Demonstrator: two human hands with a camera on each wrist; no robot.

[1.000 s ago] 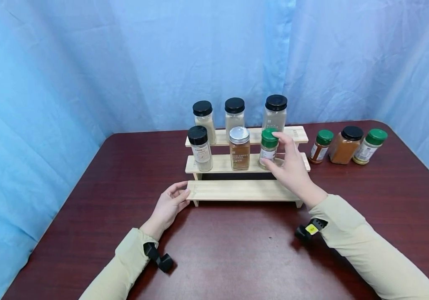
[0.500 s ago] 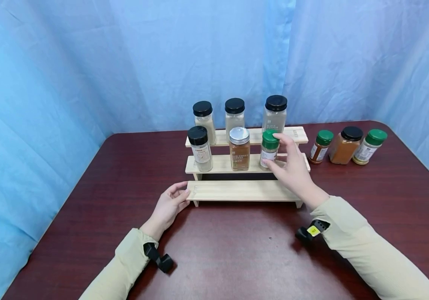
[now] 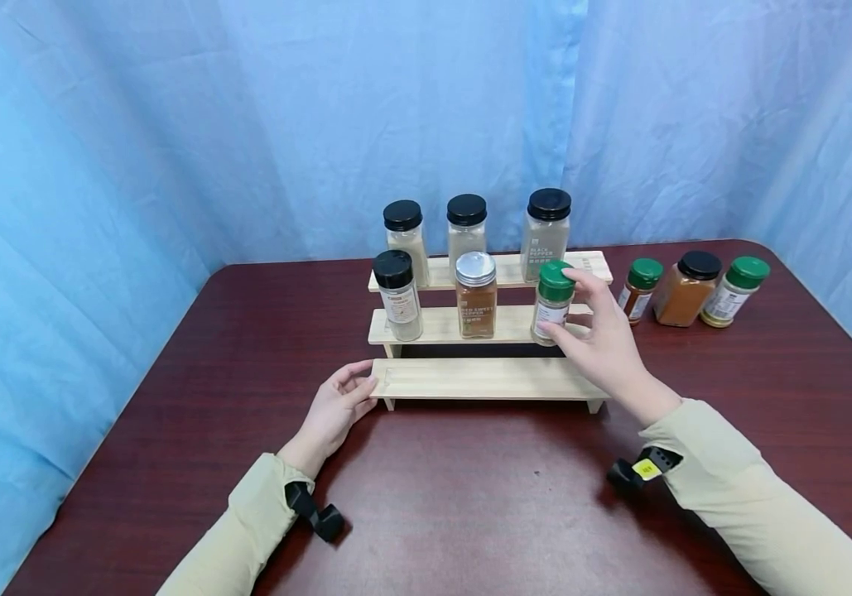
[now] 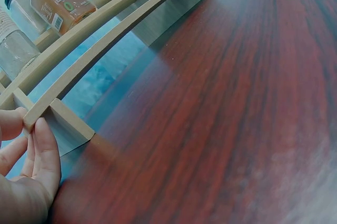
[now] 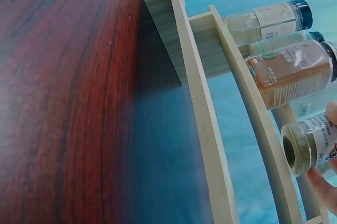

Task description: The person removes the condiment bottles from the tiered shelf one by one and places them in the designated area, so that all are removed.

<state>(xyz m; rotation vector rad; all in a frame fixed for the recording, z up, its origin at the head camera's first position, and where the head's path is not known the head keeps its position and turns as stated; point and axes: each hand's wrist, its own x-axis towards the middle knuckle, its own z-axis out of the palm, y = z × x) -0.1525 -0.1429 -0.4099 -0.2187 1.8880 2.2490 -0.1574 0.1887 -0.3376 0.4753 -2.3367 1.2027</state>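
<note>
My right hand (image 3: 604, 343) grips a small green-capped spice jar (image 3: 552, 308) between thumb and fingers. The jar is at the front edge of the middle tier of a wooden rack (image 3: 470, 379); its underside shows in the right wrist view, where the jar (image 5: 310, 142) is partly cut off. At the rack's lowest tier, my left hand (image 3: 334, 406) pinches the left end of the board. Left of the held jar on the middle tier stand a silver-capped red sweet pepper jar (image 3: 476, 302) and a black-capped shaker (image 3: 399, 302).
Three black-capped jars stand on the top tier, the black pepper jar (image 3: 546, 232) at its right. On the table (image 3: 440, 497), right of the rack, are a small green-capped jar (image 3: 636, 296), a square black-capped jar (image 3: 685, 294) and another green-capped jar (image 3: 729, 296). Blue curtains surround the table.
My right hand has carried the green-capped jar to the right and slightly toward the rack's front. The left hand has stayed at the lowest tier's end.
</note>
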